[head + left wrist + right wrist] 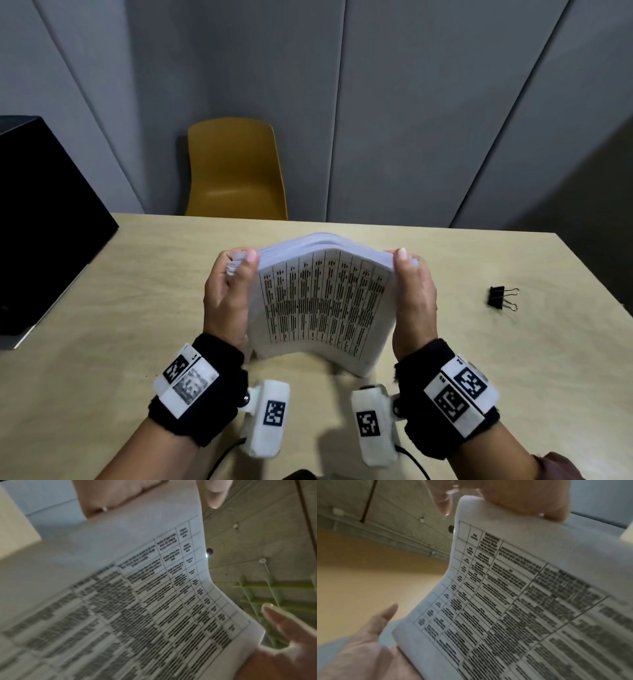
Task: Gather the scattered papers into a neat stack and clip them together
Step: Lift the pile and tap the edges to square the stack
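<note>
A stack of printed papers (pixel 322 298) with a table of black text stands on its lower edge on the wooden table (pixel 137 308), bowed toward me. My left hand (pixel 227 291) grips its left side, thumb on the front sheet and fingers behind. My right hand (pixel 412 294) grips the right side the same way. Both wrist views show the printed sheet close up: papers (pixel 154 601), papers (pixel 522 601), with a thumb and fingertips at the edges. A black binder clip (pixel 500 297) lies on the table to the right, untouched.
A yellow chair (pixel 236 171) stands behind the table's far edge. A black box-like object (pixel 44 219) sits at the table's left end. Grey wall panels (pixel 411 102) close off the back.
</note>
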Available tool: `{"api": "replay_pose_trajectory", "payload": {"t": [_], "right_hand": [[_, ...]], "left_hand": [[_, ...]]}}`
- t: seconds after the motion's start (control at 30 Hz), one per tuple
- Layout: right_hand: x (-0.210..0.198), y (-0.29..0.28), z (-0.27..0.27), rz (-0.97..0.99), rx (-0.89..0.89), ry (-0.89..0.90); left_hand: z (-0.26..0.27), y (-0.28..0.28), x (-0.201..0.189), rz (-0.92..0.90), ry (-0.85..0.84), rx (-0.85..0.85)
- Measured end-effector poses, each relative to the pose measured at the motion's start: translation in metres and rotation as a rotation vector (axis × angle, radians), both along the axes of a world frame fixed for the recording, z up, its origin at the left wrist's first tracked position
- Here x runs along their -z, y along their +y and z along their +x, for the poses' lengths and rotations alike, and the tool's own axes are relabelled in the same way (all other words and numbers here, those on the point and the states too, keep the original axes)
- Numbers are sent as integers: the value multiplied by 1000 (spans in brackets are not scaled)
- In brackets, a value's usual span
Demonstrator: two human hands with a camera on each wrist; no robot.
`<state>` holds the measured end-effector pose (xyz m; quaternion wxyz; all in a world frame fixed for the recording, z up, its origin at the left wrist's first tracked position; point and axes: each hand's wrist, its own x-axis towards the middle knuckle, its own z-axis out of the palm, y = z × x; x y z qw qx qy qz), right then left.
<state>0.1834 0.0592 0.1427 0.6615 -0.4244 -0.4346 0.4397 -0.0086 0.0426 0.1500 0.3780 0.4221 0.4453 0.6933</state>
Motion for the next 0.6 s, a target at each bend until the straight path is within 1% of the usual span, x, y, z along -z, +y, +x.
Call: {"api": "replay_pose_trajectory", "payload": {"t": [0.07, 0.13, 0.17, 0.23, 0.3, 0.33, 0.4, 0.5, 0.57, 0.6], "right_hand": [[11, -4, 9, 17, -105, -124], [24, -4, 17, -35, -140, -203], [27, -4, 18, -79, -146, -207], [30, -3, 17, -104, -138, -213], [29, -4, 12, -26, -120, -205], [28, -5, 11, 8, -114, -186], [29, -5, 11, 24, -116, -190], [44, -5, 13, -103, -142, -313], [52, -6, 14, -173, -128, -351], [54, -7, 14, -184, -120, -344]], "left_hand": [[-11, -2, 13, 31, 81, 101], [-21, -2, 27, -29, 211, 133], [-22, -2, 33, -79, 243, 143], [-22, -1, 42, -144, 267, 111], [-21, 0, 44, -150, 339, 35], [-21, 1, 46, -153, 352, 20], [-23, 1, 45, -162, 338, 59], [-22, -4, 52, -239, 413, 139], [-23, -6, 62, -211, 443, 73], [-22, -10, 64, -165, 409, 60]]}}
